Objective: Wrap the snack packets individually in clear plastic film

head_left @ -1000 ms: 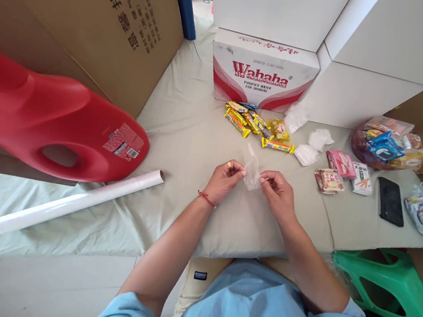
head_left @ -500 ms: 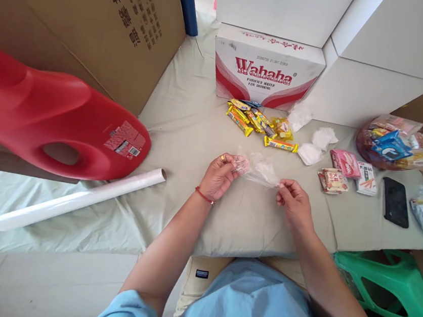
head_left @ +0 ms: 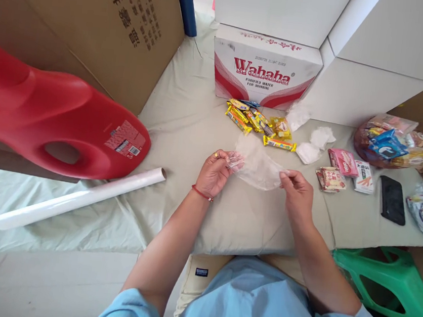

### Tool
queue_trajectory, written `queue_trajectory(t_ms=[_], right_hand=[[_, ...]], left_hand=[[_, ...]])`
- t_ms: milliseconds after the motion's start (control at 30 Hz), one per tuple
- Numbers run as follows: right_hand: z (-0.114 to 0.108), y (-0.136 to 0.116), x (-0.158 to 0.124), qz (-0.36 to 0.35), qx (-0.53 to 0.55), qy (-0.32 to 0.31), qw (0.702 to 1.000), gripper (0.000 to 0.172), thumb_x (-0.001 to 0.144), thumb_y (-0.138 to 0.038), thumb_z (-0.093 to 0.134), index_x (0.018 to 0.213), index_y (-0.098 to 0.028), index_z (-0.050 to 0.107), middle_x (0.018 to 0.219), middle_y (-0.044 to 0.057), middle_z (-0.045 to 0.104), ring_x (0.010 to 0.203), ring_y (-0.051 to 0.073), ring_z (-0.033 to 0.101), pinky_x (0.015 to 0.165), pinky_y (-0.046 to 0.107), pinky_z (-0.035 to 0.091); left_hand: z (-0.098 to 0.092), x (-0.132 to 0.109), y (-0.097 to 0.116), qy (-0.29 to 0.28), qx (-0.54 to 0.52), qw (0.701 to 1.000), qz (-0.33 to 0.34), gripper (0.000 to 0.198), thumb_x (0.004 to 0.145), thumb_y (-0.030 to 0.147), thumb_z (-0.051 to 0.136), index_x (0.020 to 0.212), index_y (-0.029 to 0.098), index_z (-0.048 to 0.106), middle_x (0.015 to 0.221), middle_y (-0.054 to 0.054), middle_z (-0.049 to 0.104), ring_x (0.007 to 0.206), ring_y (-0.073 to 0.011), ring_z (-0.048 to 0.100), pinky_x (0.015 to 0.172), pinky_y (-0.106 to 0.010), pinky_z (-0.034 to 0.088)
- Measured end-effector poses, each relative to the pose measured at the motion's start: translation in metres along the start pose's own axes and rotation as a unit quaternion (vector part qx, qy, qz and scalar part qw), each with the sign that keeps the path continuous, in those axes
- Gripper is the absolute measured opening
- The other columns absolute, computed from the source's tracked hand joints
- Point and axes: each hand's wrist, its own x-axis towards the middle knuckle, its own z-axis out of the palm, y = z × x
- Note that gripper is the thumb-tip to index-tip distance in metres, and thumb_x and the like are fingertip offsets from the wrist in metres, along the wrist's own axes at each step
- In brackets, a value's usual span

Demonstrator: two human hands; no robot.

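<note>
A thin, clear plastic bag point(head_left: 258, 169) is stretched between my two hands above the cloth-covered table point(head_left: 243, 218). My left hand point(head_left: 215, 173) pinches its bunched left part. At the other end, my right hand point(head_left: 296, 188) grips the edge between thumb and fingertips. Just beyond the bag lies a pile of yellow-wrapped snack bars point(head_left: 252, 120), with one bar point(head_left: 279, 144) lying apart. Crumpled white plastic bags point(head_left: 309, 153) rest to the right of them. Small pink snack packets point(head_left: 343, 162) are farther right.
A red jug point(head_left: 59, 116) and a white roll point(head_left: 80, 198) lie at left. The Wahaba-style printed carton point(head_left: 265, 70) stands behind the snacks. At right are a bowl of snacks point(head_left: 361, 145), a black phone point(head_left: 393, 199) and a green stool point(head_left: 391, 291).
The plastic bag has spread out wider and flatter between my hands. My left hand has shifted slightly left, and my right hand is a little higher.
</note>
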Motion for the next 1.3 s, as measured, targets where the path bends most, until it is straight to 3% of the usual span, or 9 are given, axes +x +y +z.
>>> queue_trajectory(t_ms=[267,333,467,567,667,767,967,1133,1300], right_hand=[[-0.036,0.006,-0.013,0.16,0.131,0.045,0.977,0.041,0.069,-0.05,0.088,0.083,-0.023,0.061,0.076,-0.003,0.057,0.055,0.008,0.044,0.042,0.019,0.029],[-0.044,0.01,-0.02,0.17,0.102,0.018,0.98,0.038,0.072,-0.052,0.085,0.084,-0.023,0.062,0.077,-0.002,0.06,0.054,0.009,0.045,0.041,0.02,0.03],[-0.068,0.012,-0.016,0.155,-0.062,-0.141,0.976,0.035,0.076,-0.053,0.081,0.091,-0.023,0.072,0.077,0.001,0.068,0.061,0.014,0.055,0.049,0.025,0.042],[-0.084,0.002,0.007,0.084,-0.176,-0.141,0.971,0.039,0.079,-0.053,0.078,0.102,-0.022,0.076,0.088,0.006,0.074,0.073,0.019,0.062,0.06,0.03,0.049],[-0.076,-0.009,0.031,0.035,-0.176,-0.084,0.98,0.048,0.083,-0.056,0.074,0.118,-0.023,0.074,0.108,0.01,0.075,0.079,0.019,0.063,0.062,0.03,0.05],[-0.045,-0.01,0.044,0.016,-0.145,-0.117,0.982,0.06,0.077,-0.052,0.081,0.13,-0.026,0.07,0.118,0.009,0.073,0.068,0.014,0.057,0.057,0.028,0.047],[0.005,0.005,0.044,0.034,-0.083,-0.15,0.985,0.025,0.075,-0.045,0.076,0.083,-0.021,0.071,0.067,-0.003,0.059,0.058,0.012,0.046,0.052,0.024,0.035],[-0.01,-0.004,0.039,0.113,0.061,-0.063,0.99,0.036,0.069,-0.048,0.083,0.079,-0.023,0.06,0.064,-0.006,0.052,0.05,0.008,0.037,0.045,0.022,0.028],[-0.053,-0.003,0.034,0.191,0.127,-0.05,0.972,0.045,0.061,-0.049,0.089,0.08,-0.024,0.058,0.068,-0.005,0.057,0.045,0.004,0.026,0.04,0.02,0.016]], left_hand=[[0.0,0.0,-0.005,0.014,0.029,0.999,-0.015,0.039,0.069,0.034,0.091,0.081,0.02,0.057,0.103,-0.001,0.075,0.099,-0.0192,0.076,0.086,-0.033,0.06],[0.0,0.001,-0.006,0.015,0.035,0.999,-0.02,0.038,0.07,0.034,0.09,0.081,0.021,0.056,0.103,-0.001,0.075,0.098,-0.0194,0.076,0.087,-0.034,0.06],[0.0,0.002,-0.006,0.017,0.031,0.999,-0.012,0.035,0.068,0.028,0.088,0.075,0.02,0.054,0.101,-0.002,0.075,0.102,-0.0208,0.076,0.096,-0.039,0.059],[0.0,0.002,-0.006,0.002,0.026,1.0,-0.006,0.034,0.068,0.026,0.087,0.072,0.019,0.054,0.102,-0.003,0.073,0.102,-0.0199,0.075,0.098,-0.038,0.057],[0.0,0.002,-0.009,-0.012,0.036,0.999,-0.009,0.035,0.06,0.015,0.087,0.077,0.019,0.056,0.106,-0.002,0.071,0.096,-0.0156,0.072,0.093,-0.034,0.057],[0.0,0.002,-0.012,-0.017,0.053,0.998,-0.009,0.043,0.054,0.006,0.081,0.088,0.021,0.061,0.109,-0.001,0.069,0.085,-0.0104,0.065,0.082,-0.028,0.055],[-0.002,-0.002,-0.009,-0.053,0.073,0.996,-0.019,0.045,0.057,0.015,0.073,0.102,0.02,0.074,0.096,-0.003,0.067,0.075,-0.0119,0.055,0.066,-0.025,0.045],[0.001,0.001,-0.015,-0.001,0.131,0.991,0.027,0.033,0.065,0.034,0.09,0.089,0.022,0.071,0.089,0.0,0.063,0.075,-0.0119,0.052,0.066,-0.025,0.043],[0.001,0.005,-0.02,0.062,0.16,0.983,0.061,0.05,0.08,0.069,0.079,0.082,0.024,0.056,0.081,0.004,0.057,0.056,-0.0078,0.046,0.052,-0.026,0.035]])
